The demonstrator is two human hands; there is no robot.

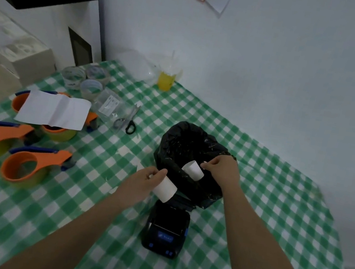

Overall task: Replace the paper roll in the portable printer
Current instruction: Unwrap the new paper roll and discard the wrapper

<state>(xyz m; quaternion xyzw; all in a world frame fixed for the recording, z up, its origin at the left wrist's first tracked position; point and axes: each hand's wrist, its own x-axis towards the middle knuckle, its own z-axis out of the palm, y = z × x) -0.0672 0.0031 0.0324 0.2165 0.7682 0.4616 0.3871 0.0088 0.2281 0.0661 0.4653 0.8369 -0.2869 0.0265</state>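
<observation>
The table wears a green-and-white checked cloth, soft and matt. The bin liner is thin black plastic, crinkled and glossy, catching small highlights. The portable printer is smooth black plastic with a slight sheen and blue buttons. The two paper rolls are plain matt white paper. The tape dispensers at the left are smooth orange plastic. The scissors have black plastic handles.

Two bare forearms, no sleeves, bare hands, no jewellery seen
</observation>
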